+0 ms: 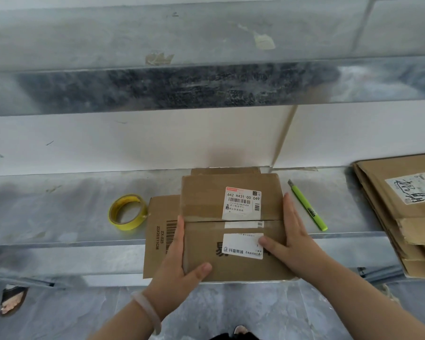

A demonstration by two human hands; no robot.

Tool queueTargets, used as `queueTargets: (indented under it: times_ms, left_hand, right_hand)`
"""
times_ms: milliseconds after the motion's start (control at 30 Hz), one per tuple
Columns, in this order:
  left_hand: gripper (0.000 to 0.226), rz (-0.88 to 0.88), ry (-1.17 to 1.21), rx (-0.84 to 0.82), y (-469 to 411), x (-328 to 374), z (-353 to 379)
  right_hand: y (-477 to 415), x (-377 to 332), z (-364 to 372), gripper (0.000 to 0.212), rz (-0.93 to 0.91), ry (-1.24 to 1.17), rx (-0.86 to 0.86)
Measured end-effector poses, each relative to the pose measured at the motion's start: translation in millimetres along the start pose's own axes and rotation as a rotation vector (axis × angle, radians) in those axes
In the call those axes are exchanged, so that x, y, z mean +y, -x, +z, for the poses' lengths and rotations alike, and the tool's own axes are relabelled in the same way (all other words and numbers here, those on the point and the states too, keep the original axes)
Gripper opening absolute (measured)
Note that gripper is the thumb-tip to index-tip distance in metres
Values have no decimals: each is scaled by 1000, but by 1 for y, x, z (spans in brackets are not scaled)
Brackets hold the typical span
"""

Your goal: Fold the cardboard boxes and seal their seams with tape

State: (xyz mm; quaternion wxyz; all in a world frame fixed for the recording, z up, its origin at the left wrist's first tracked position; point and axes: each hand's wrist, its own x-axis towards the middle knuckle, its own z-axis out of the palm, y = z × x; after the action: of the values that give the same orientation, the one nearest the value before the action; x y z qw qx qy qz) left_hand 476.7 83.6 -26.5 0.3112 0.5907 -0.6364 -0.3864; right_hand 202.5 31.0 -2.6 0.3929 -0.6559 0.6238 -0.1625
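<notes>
A folded box (pixel 233 227) is pressed shut at the shelf's (pixel 59 207) front edge, the left hand (pixel 179 261) clasping its left side and the right hand (pixel 292 231) laid open-palmed on its right. The brown, labelled flaps meet at an untaped seam; tape (pixel 127 212), lying just left, is judged the next need.

A brown cardboard box (pixel 231 229) sits at centre frame, slightly right, its two top flaps folded shut so they meet in a dark horizontal seam (pixel 231 220), with white shipping labels above and below that line; an unfolded side flap printed with a barcode juts out flat at its left. A roll of yellow tape (pixel 127 212) lies flat just left of that flap, left of centre. At the right edge of the frame a stack of flattened cardboard boxes (pixel 402 212) lies tilted.
</notes>
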Motion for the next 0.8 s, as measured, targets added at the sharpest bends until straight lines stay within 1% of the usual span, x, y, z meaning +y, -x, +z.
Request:
queueTargets:
  times_ms: [33,100,200,267,333,367,400,433,467,500,567,600,633,733,800]
  left_hand:
    - [101,-54,99,-9,1,0,3]
    - [98,-142,187,-10,2,1,6]
    - [85,-183,272,-4,4,4,5]
    - [80,-218,317,34,6,10,4]
    - [85,-299,401,71,8,20,1]
    - [88,-343,422,76,8,24,-1]
    - [87,-364,393,78,8,30,-3]
    - [82,-350,328,75,8,34,-4]
    - [72,-322,272,85,8,37,-3]
    - [63,-301,267,116,10,42,-3]
    - [55,-236,358,157,15,56,-5]
    - [56,-197,411,165,17,64,-8]
    - [58,-166,453,174,20,74,-13]
    - [76,-66,530,222,22,99,-32]
    - [81,-16,581,215,18,111,-44]
  right_hand:
    - [2,1,3,109,20,-5,14]
    - [2,1,8,114,53,-19,38]
    - [3,0,5,123,108,-121,56]
    - [8,3,2,127,146,-175,67]
    - [16,2,-1,121,159,-211,97]
    - [20,-1,-3,112,165,-241,109]
    - [23,-2,-5,96,162,-280,118]
    - [25,-5,-7,79,150,-320,134]
    - [28,-8,-10,67,140,-368,160]
    - [31,-11,-14,65,122,-413,196]
    - [38,-16,-23,73,84,-492,264]
    - [42,-20,-27,75,59,-520,288]
    - [46,-25,-32,72,29,-544,304]
    - [57,-44,-49,61,-64,-613,345]
    - [63,-57,-59,54,-103,-633,378]
